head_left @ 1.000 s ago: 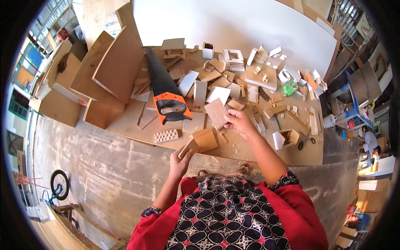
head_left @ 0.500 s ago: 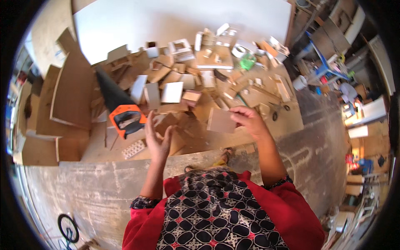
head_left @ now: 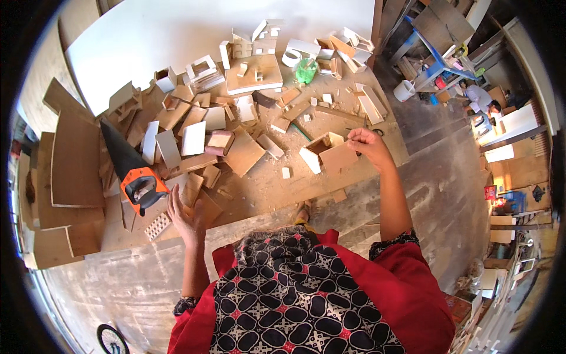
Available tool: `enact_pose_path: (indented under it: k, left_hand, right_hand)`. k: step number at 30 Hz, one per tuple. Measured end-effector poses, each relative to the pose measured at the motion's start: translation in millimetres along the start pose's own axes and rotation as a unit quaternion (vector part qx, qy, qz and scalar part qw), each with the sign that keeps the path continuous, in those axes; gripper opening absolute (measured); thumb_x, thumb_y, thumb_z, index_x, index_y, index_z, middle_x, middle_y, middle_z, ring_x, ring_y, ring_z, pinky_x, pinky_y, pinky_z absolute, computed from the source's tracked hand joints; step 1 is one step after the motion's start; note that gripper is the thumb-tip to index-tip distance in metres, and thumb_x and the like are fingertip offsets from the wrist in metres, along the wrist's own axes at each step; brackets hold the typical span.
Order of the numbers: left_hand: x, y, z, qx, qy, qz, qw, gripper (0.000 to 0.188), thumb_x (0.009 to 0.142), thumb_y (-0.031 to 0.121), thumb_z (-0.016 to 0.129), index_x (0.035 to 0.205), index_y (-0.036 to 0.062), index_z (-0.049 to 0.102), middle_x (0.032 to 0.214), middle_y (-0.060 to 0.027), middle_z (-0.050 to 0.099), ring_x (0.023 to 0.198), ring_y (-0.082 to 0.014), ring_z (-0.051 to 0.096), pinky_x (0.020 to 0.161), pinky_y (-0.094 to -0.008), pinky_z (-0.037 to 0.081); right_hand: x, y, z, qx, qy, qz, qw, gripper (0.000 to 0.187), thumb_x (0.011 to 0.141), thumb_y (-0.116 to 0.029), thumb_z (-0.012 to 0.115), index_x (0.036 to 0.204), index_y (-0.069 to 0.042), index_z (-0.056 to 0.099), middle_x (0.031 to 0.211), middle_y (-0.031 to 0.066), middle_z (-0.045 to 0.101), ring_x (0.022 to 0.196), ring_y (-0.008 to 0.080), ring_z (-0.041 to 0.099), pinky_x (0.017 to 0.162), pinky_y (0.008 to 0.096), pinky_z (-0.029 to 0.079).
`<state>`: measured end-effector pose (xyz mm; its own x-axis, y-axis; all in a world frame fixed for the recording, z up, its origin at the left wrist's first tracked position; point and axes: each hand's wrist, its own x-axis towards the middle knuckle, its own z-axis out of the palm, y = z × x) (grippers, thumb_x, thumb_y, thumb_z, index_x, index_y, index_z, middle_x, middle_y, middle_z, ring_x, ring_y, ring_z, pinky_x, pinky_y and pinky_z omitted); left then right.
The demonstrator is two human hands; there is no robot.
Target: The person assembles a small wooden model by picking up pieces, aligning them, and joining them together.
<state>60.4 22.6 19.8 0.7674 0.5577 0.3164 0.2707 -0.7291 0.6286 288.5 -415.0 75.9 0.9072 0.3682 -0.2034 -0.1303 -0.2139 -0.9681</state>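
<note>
Setting: workshop floor (head_left: 118, 295) of worn concrete, strewn with plywood offcuts (head_left: 242, 153) and small wooden boxes.
Right hand (head_left: 367, 144): raised, grip clamped on a flat plywood piece (head_left: 338, 158), just beside an open wooden box (head_left: 318, 147).
Left hand (head_left: 186, 215): lifted with fingers apart, holding nothing, near a handsaw (head_left: 132, 174) with an orange handle.
Behind: large white board (head_left: 177, 35).
Far right: another person (head_left: 480, 97) sits among furniture.
</note>
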Motion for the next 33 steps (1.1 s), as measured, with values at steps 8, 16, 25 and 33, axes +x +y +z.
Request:
enact_pose_path:
  k: [8, 16, 25, 33]
  left_hand:
    - [-15, 25, 2, -0.002, 0.030, 0.044, 0.999, 0.063, 0.074, 0.008, 0.066, 0.134, 0.0047, 0.046, 0.134, -0.0166, 0.048, 0.129, -0.0384, 0.038, 0.109, -0.0479, 0.028]
    - [-22, 91, 19, 0.039, -0.002, 0.130, 0.991, 0.045, 0.074, 0.003, 0.069, 0.118, 0.0090, 0.059, 0.132, -0.0140, 0.051, 0.132, -0.0383, 0.036, 0.108, -0.0500, 0.031]
    - [15, 225, 80, -0.125, -0.189, 0.275, 0.934, 0.029, 0.075, 0.013, 0.071, 0.103, 0.0095, 0.068, 0.128, -0.0158, 0.054, 0.133, -0.0414, 0.034, 0.107, -0.0504, 0.031]
    - [27, 234, 145, -0.164, -0.280, 0.206, 0.923, 0.013, 0.069, 0.018, 0.075, 0.079, 0.0087, 0.075, 0.136, -0.0169, 0.050, 0.135, -0.0452, 0.027, 0.112, -0.0516, 0.022]
  right_hand:
    - [20, 20, -5, 0.099, -0.012, 0.006, 0.995, 0.010, 0.082, -0.009, 0.073, 0.089, -0.009, 0.066, 0.078, -0.0048, 0.061, 0.069, 0.0050, 0.053, 0.061, 0.0207, 0.041]
    - [23, 31, -6, 0.199, -0.017, 0.036, 0.979, 0.010, 0.081, -0.008, 0.074, 0.089, -0.011, 0.068, 0.081, -0.0058, 0.061, 0.074, 0.0061, 0.055, 0.066, 0.0231, 0.043]
    - [-4, 9, 10, 0.228, -0.012, -0.050, 0.972, 0.007, 0.083, -0.006, 0.071, 0.090, -0.007, 0.067, 0.083, -0.0046, 0.061, 0.076, 0.0059, 0.055, 0.068, 0.0208, 0.045]
    - [-9, 21, 4, 0.164, 0.088, 0.010, 0.983, 0.016, 0.088, -0.017, 0.068, 0.099, -0.005, 0.068, 0.085, -0.0036, 0.062, 0.077, 0.0060, 0.055, 0.068, 0.0224, 0.047]
